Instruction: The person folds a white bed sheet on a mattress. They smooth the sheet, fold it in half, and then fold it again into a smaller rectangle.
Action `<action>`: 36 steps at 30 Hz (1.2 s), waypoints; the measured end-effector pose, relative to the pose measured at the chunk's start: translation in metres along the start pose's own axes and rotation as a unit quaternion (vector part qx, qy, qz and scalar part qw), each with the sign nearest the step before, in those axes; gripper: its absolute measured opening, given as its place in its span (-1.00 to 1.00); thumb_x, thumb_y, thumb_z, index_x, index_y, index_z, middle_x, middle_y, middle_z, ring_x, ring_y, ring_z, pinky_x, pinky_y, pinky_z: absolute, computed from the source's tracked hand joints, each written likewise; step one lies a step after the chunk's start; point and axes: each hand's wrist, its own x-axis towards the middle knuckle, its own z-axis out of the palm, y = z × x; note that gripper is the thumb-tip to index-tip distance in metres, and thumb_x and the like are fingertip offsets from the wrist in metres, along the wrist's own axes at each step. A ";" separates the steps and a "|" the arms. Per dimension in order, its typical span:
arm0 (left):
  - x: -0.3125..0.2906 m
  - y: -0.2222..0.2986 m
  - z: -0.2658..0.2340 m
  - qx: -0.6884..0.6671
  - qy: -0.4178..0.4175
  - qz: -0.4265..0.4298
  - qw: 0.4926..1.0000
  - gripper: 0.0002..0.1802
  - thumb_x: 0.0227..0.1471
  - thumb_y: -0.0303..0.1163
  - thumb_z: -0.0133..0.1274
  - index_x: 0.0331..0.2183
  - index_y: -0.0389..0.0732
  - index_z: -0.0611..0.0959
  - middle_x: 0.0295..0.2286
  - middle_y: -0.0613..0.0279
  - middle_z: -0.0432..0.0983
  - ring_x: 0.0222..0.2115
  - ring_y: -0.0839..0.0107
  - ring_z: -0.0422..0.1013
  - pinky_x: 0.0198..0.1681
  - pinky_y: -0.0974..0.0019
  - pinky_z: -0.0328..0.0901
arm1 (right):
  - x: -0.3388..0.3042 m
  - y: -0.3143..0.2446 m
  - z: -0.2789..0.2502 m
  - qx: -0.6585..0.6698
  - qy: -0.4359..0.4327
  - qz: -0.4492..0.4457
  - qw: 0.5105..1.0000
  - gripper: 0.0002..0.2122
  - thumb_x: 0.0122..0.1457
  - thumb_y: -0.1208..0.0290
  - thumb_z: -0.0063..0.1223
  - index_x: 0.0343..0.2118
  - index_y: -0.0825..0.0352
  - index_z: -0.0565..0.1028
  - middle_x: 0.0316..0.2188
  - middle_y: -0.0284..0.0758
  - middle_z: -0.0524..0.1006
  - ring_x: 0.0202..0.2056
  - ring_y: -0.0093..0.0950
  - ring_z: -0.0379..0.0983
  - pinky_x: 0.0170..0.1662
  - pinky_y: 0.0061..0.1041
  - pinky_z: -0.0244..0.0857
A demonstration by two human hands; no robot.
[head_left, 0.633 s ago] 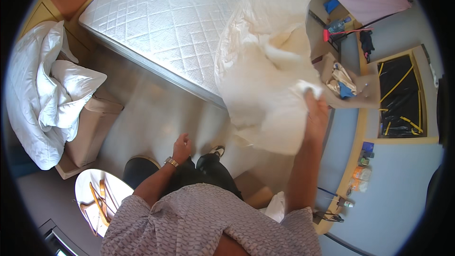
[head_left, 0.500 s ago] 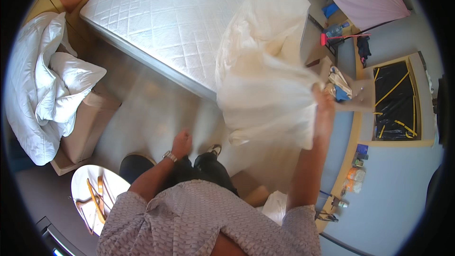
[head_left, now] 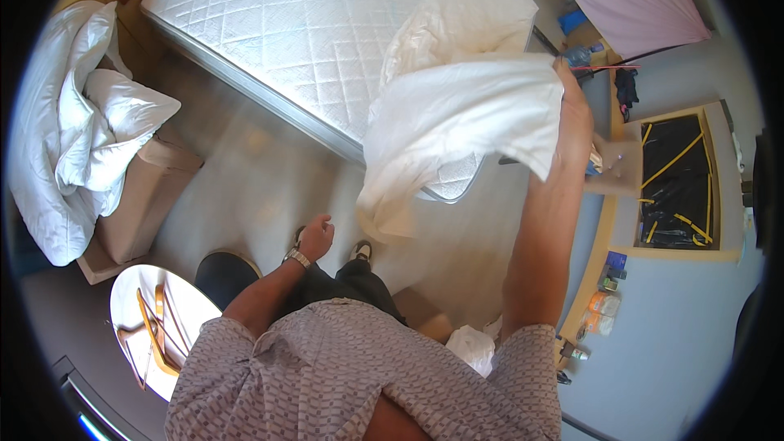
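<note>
My right arm reaches forward on the right, and my right hand (head_left: 567,82) is closed on the edge of a thin cream-white bed sheet (head_left: 478,102). From that grip the sheet billows leftward through the air, its lower end blurred. Its far part lies over the right side of a white quilted mattress (head_left: 278,41), one corner of which shows beneath the raised cloth. My left hand (head_left: 317,235), with a watch at the wrist, hangs low over the floor in front of me. It holds nothing, and its fingers are loosely bent and apart.
At the left, a white duvet (head_left: 69,147) is heaped on a cardboard box (head_left: 147,204). Wooden hangers (head_left: 155,322) lie on a round white table (head_left: 192,306) beside a dark stool (head_left: 220,269). A white plastic bag (head_left: 472,349) sits near my right side. Small items line the right-hand ledge (head_left: 600,265).
My right hand has moved forward and up, lifting the sheet's edge. The sheet has swung upward and uncovered the mattress corner. My left hand stays low, its fingers slightly more extended.
</note>
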 end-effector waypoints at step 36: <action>0.018 0.089 0.070 -0.006 0.167 0.080 0.983 -0.72 0.32 -0.17 0.04 -0.20 -0.18 0.67 -0.46 -0.19 0.63 -0.39 -0.29 0.54 -0.26 -0.21 0.46 | 0.048 -0.044 -0.019 0.049 -0.056 0.004 0.997 -0.79 0.42 0.32 0.14 -0.19 0.42 0.57 -0.32 -0.26 0.64 -0.35 -0.39 0.63 -0.31 -0.37 0.55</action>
